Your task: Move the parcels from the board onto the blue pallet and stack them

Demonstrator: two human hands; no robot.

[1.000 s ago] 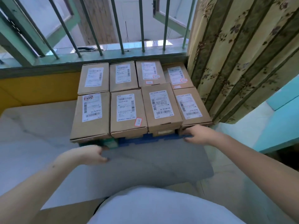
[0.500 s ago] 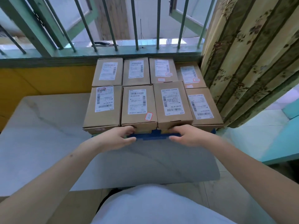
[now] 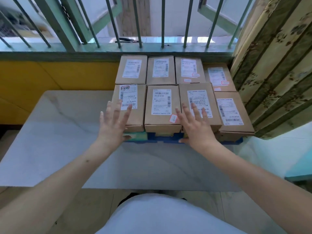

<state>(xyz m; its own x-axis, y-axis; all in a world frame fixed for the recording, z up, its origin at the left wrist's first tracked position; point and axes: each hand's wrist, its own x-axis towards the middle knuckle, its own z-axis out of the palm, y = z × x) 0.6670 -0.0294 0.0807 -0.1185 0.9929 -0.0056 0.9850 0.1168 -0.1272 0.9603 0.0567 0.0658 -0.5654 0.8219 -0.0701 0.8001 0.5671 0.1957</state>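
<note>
Eight parcels, two open hands

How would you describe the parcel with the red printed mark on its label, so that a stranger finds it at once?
Start at the barred window; below it, eight brown parcels sit in two rows on the blue pallet. Take the near row's leftmost parcel, partly behind the left hand. Only its label has a red printed mark at the top left corner.
</note>
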